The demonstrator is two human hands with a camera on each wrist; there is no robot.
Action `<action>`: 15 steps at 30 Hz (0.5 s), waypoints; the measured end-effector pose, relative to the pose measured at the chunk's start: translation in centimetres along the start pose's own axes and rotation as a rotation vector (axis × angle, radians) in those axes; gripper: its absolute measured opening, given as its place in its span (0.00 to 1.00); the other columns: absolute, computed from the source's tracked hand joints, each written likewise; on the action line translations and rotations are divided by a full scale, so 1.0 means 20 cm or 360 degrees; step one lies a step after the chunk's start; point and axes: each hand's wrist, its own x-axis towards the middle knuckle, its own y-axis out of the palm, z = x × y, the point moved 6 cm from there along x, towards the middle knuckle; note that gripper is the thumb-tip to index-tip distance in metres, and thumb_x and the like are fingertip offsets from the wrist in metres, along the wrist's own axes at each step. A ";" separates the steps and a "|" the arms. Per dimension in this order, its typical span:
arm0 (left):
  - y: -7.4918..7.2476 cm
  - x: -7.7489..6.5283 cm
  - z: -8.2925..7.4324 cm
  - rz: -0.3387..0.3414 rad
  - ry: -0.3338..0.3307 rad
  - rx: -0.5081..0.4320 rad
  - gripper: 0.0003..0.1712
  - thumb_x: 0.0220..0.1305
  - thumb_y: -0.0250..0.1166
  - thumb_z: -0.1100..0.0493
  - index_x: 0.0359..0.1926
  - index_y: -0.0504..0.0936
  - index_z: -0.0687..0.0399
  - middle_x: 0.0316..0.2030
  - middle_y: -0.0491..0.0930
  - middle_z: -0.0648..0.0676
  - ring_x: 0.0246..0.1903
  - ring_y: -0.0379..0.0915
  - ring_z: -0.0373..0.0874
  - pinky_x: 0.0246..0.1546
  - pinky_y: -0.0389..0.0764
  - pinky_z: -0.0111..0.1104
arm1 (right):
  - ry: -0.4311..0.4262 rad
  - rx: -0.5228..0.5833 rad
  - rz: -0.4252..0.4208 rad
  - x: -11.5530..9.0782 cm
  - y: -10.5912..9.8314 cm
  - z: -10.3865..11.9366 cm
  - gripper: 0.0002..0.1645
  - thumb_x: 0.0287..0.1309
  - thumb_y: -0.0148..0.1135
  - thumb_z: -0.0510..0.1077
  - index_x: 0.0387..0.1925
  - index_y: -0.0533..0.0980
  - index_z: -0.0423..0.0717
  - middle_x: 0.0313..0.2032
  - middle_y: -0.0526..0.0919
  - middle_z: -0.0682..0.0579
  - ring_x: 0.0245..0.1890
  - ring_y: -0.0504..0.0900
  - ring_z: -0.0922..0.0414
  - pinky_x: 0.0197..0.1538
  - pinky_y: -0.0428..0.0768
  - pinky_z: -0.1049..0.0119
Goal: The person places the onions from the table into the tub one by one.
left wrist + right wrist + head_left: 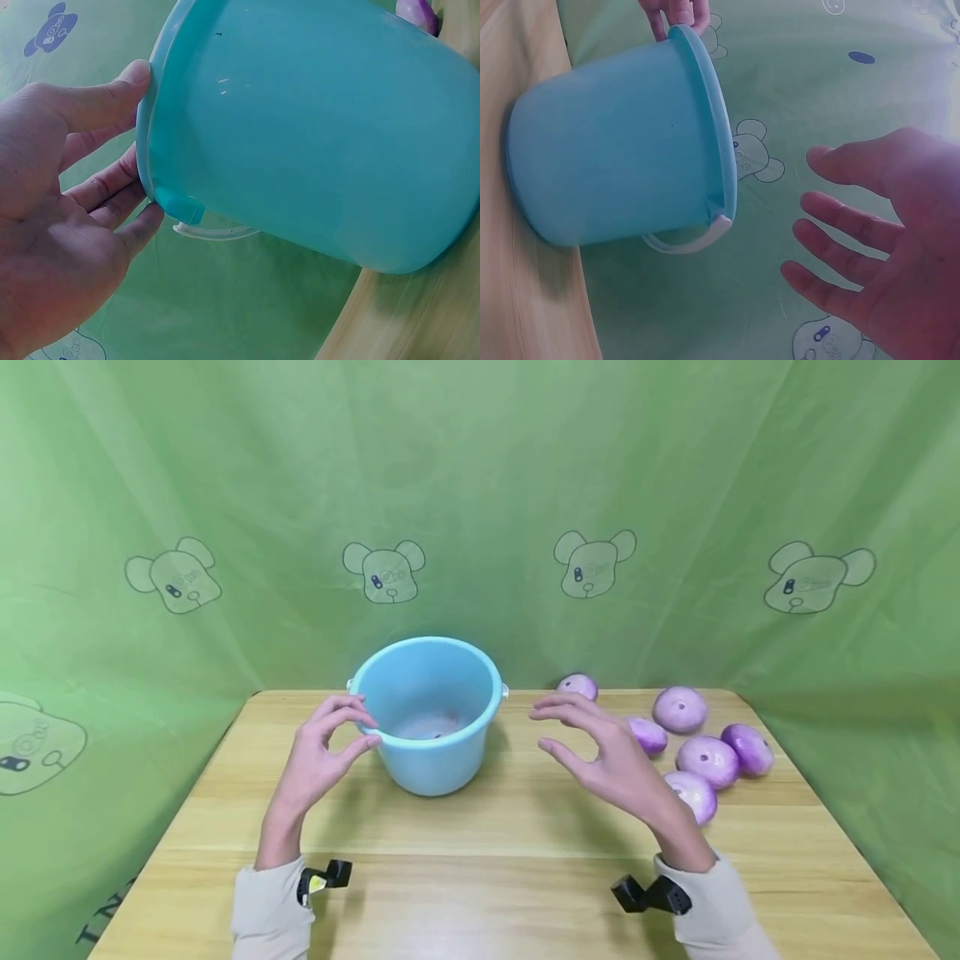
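A light blue bucket point(431, 770) stands upright on the wooden table, its mouth open toward me. My left hand point(315, 764) is at the rim's near left side, thumb and fingers pinching the edge; the left wrist view shows the thumb point(135, 73) against the lip and fingertips along it. Beside the bucket on the right, my right hand point(611, 756) hovers with nothing in it, thumb and fingers spread apart. In the right wrist view that hand point(877, 247) is separated from the rim by a gap. The white handle point(690, 244) hangs down behind the bucket.
Several purple onions lie at the table's right, among them a far onion point(680, 709), a middle onion point(708, 762) and a near one point(693, 797) partly behind my right wrist. A green curtain point(480, 485) with mouse-head drawings encloses the table point(465, 893) at back and sides.
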 end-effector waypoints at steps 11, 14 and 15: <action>0.00 0.01 -0.01 0.0006 -0.0007 -0.0005 0.10 0.58 0.76 0.70 0.40 0.87 0.59 0.53 0.78 0.59 0.68 0.67 0.54 0.76 0.61 0.52 | -0.0070 -0.0153 -0.0025 -0.07 -0.06 -0.04 0.26 0.59 0.73 0.35 0.59 0.80 0.50 0.60 0.81 0.54 0.65 0.76 0.50 0.72 0.71 0.63; 0.00 0.01 0.00 0.0003 -0.0016 -0.0010 0.10 0.58 0.75 0.71 0.40 0.87 0.58 0.53 0.78 0.60 0.68 0.67 0.54 0.76 0.61 0.51 | -0.0052 -0.0179 0.0001 -0.09 -0.07 -0.06 0.27 0.60 0.73 0.36 0.61 0.79 0.50 0.62 0.80 0.54 0.65 0.76 0.51 0.71 0.72 0.59; 0.00 0.00 0.00 0.0002 -0.0017 -0.0015 0.10 0.58 0.75 0.71 0.40 0.87 0.59 0.53 0.77 0.60 0.68 0.67 0.54 0.76 0.61 0.51 | -0.0034 -0.0182 0.0013 -0.10 -0.08 -0.07 0.27 0.60 0.72 0.36 0.61 0.79 0.50 0.62 0.79 0.54 0.65 0.76 0.51 0.71 0.73 0.57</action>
